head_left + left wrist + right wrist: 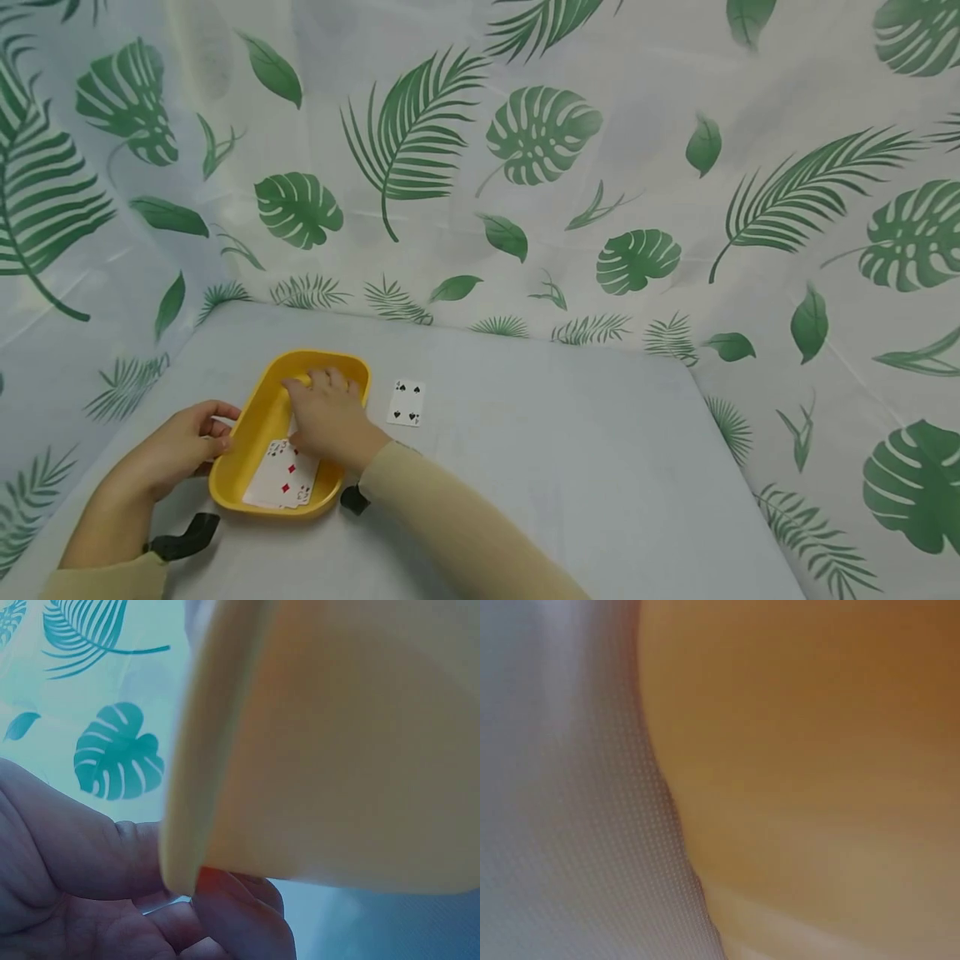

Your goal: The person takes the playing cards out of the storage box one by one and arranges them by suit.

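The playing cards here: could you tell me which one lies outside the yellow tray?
The four of spades, lying face up alone on the table just right of the yellow tray. The other cards lie inside the tray.

The head camera looks forward and down from above at the yellow tray (255,417) and both hands. The left wrist camera sits very near, just below the left hand's fingers (225,915), facing the tray's outer wall (337,750). The right wrist camera is nearest, blurred, showing the same tray (817,750).
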A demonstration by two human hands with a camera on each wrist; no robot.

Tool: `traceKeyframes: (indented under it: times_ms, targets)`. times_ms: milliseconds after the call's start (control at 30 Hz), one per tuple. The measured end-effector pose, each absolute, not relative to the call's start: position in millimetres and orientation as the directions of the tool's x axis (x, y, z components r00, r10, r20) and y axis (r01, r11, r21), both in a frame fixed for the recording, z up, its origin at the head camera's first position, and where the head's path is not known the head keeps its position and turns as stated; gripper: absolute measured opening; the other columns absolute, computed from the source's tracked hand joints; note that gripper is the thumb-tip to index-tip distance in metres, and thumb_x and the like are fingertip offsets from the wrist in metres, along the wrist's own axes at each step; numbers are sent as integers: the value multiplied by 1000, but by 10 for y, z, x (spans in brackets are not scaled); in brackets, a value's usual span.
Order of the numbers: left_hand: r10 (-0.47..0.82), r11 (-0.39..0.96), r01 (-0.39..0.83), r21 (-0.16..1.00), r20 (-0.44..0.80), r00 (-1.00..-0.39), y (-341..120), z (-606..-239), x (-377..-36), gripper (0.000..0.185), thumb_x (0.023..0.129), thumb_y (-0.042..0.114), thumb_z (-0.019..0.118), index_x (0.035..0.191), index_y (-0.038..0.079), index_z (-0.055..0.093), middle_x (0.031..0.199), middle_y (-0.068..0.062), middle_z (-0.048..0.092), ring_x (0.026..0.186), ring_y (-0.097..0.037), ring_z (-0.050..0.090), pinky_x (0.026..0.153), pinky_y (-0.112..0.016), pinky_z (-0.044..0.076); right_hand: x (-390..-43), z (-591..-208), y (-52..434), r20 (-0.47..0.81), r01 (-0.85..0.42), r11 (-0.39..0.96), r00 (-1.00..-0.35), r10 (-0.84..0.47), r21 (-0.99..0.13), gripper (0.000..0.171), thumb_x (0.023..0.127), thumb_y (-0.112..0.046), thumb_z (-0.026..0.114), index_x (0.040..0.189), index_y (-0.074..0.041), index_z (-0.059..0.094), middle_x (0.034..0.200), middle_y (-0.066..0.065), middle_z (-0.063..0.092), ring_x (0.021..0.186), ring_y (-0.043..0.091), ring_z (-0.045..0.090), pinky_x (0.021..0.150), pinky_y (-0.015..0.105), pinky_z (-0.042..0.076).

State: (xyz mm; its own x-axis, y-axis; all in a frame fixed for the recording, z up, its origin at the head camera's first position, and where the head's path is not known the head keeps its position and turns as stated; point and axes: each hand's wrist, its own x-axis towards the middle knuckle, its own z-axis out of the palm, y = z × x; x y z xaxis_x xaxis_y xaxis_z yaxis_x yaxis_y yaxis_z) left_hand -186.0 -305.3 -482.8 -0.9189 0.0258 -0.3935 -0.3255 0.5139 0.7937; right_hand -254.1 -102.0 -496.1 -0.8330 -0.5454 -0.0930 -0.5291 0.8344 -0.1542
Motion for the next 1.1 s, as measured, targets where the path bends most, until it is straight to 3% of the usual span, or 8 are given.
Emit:
traceKeyframes:
  times_ms: [100, 333, 533, 1100]
  targets:
    - [11, 515, -337, 788, -400, -917, -3037, -4815, -1874, 47, 105, -1, 56, 147, -11, 37, 103, -14, 54, 90, -24, 59, 73, -33, 60, -2565, -4973, -1024, -113, -516, 843, -838, -534, -151, 77, 93, -48, 80, 160, -41, 43, 162, -6, 47, 155, 22, 35, 131, 52, 31]
    - [12, 517, -337, 787, -400, -916, -3038, -4821, -1864, 47, 105, -1, 55, 148, -10, 37, 104, -14, 54, 91, -24, 59, 73, -33, 60, -2583, -5014, -1025, -126, -517, 848, -839, -529, -119, 59, 96, -35, 77, 151, -33, 54, 137, -4, 58, 127, 20, 43, 121, 46, 37]
    - [13, 522, -335, 784, -401, -916, -3046, -4852, -1848, 48, 105, 0, 56, 148, -10, 38, 105, -14, 53, 92, -25, 59, 74, -33, 60, -2567, -5044, -1036, -131, -505, 854, -845, -518, -124, 65, 96, -37, 79, 154, -34, 52, 146, -5, 57, 133, 21, 45, 127, 48, 36]
    - [16, 508, -340, 791, -403, -915, -3041, -4867, -1872, 48, 105, -1, 57, 148, -10, 37, 103, -13, 53, 91, -24, 60, 74, -33, 61, -2566, -4994, -1010, -76, -505, 837, -845, -529, -211, 74, 90, -42, 85, 156, -39, 50, 145, -9, 54, 130, 19, 48, 122, 46, 40]
